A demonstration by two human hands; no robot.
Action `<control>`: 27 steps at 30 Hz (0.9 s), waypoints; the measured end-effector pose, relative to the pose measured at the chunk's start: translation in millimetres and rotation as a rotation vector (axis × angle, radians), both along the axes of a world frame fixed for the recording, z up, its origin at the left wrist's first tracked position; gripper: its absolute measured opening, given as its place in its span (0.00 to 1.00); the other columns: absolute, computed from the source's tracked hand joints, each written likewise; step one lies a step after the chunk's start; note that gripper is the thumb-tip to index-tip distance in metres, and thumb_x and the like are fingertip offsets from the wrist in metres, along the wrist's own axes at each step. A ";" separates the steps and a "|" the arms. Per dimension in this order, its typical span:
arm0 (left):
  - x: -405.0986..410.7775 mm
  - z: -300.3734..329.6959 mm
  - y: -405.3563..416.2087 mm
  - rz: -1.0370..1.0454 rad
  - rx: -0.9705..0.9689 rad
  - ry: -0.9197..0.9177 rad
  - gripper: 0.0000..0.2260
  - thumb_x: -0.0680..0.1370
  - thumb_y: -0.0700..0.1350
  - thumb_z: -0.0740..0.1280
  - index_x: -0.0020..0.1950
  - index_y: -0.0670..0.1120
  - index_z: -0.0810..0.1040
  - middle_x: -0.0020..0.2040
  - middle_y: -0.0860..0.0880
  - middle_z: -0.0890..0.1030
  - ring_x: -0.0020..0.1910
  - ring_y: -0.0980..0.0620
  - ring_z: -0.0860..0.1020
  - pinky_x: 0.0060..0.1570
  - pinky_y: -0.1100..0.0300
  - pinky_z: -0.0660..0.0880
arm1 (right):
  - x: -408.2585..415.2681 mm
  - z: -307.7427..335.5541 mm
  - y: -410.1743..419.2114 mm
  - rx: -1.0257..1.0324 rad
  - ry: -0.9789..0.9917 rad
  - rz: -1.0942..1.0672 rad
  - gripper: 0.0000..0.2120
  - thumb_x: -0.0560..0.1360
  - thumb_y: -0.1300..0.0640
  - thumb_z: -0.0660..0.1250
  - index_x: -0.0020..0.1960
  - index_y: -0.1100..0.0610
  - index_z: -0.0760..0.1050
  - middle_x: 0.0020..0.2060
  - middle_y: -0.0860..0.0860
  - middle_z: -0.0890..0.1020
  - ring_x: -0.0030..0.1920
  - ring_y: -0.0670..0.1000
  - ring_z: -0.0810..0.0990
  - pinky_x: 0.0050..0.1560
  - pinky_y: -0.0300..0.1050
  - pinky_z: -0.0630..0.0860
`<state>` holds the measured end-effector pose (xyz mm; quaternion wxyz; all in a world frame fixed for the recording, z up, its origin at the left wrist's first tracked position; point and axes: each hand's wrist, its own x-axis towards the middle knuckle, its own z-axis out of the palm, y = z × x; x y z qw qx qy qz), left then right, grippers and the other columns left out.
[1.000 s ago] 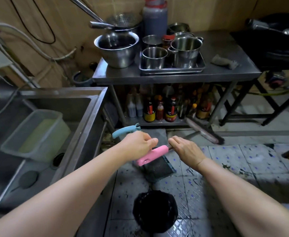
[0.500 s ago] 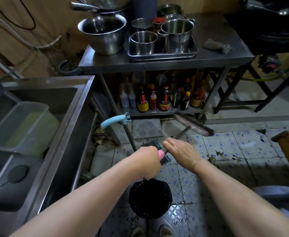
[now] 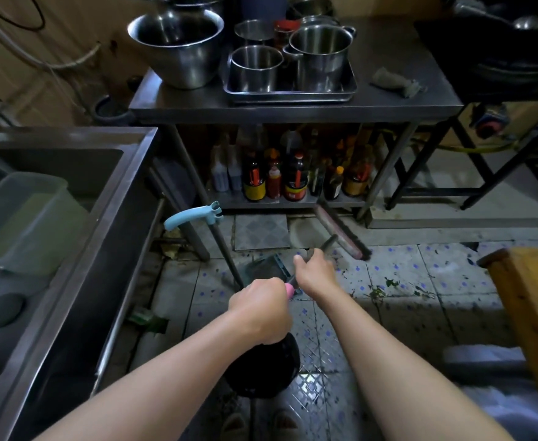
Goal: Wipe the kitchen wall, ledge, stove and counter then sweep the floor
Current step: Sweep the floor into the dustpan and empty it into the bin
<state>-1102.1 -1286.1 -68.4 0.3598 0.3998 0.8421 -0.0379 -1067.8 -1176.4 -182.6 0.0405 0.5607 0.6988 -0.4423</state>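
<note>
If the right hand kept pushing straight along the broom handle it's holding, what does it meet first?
Most likely the broom head itself, just ahead of the right hand on the floor; beyond it, the bottle shelf under the steel table. Depth is hard to judge.

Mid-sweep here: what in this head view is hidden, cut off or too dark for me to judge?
- Broom handle: the left hand and right hand cover most of it; only a pink tip shows.
- Dustpan: partly behind both hands, contents unclear.
- Black bin: left forearm covers its rim; inside too dark.
- Bottles under the steel table: shadowed, labels unreadable.
- Wok: cut off by the top-right edge.
</note>
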 end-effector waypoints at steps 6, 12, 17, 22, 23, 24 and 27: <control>-9.1 -5.6 -9.2 -0.018 0.010 0.042 0.05 0.79 0.42 0.58 0.44 0.48 0.64 0.46 0.47 0.72 0.52 0.43 0.75 0.43 0.56 0.69 | -27.2 -19.7 1.5 -0.161 -0.073 -0.166 0.34 0.77 0.53 0.63 0.75 0.59 0.49 0.69 0.62 0.65 0.64 0.62 0.71 0.56 0.49 0.71; -28.5 -6.6 -13.6 -0.032 0.026 0.051 0.06 0.79 0.42 0.58 0.44 0.48 0.64 0.44 0.47 0.70 0.51 0.42 0.75 0.41 0.56 0.67 | -58.5 -35.7 -2.6 -0.332 -0.034 -0.297 0.18 0.71 0.65 0.60 0.61 0.66 0.68 0.53 0.64 0.77 0.47 0.62 0.80 0.29 0.50 0.80; -56.2 -2.9 -14.5 -0.039 0.046 0.040 0.05 0.79 0.41 0.60 0.45 0.47 0.64 0.47 0.45 0.72 0.54 0.42 0.75 0.43 0.56 0.68 | -92.4 -34.8 -4.9 -0.331 0.015 -0.413 0.07 0.72 0.69 0.57 0.49 0.66 0.69 0.42 0.62 0.76 0.44 0.58 0.79 0.43 0.49 0.78; -96.5 -8.0 -13.1 -0.027 0.142 -0.031 0.08 0.81 0.48 0.57 0.47 0.46 0.69 0.50 0.44 0.76 0.54 0.42 0.75 0.44 0.57 0.67 | -124.8 -33.9 -1.8 -0.334 0.093 -0.653 0.12 0.77 0.65 0.54 0.60 0.62 0.67 0.55 0.59 0.75 0.45 0.54 0.72 0.43 0.43 0.71; -105.2 -10.4 -12.6 -0.034 0.148 -0.037 0.09 0.81 0.49 0.56 0.49 0.45 0.71 0.51 0.44 0.77 0.54 0.42 0.75 0.44 0.57 0.67 | -131.1 -34.3 -1.6 -0.322 0.115 -0.681 0.14 0.76 0.66 0.54 0.61 0.64 0.67 0.59 0.59 0.75 0.47 0.55 0.72 0.47 0.45 0.72; -112.1 -12.6 -12.2 -0.045 0.146 -0.040 0.10 0.82 0.50 0.56 0.51 0.45 0.72 0.53 0.44 0.77 0.54 0.42 0.75 0.44 0.57 0.67 | -135.7 -34.5 -2.1 -0.291 0.120 -0.678 0.15 0.75 0.68 0.55 0.61 0.65 0.68 0.60 0.60 0.75 0.49 0.56 0.73 0.49 0.46 0.73; -132.5 -18.3 -11.6 -0.065 0.135 -0.037 0.15 0.81 0.55 0.55 0.55 0.46 0.73 0.55 0.44 0.77 0.56 0.42 0.75 0.48 0.55 0.69 | -144.2 -36.7 -3.4 -0.254 0.095 -0.659 0.15 0.76 0.68 0.57 0.62 0.65 0.68 0.59 0.59 0.76 0.51 0.57 0.77 0.45 0.46 0.72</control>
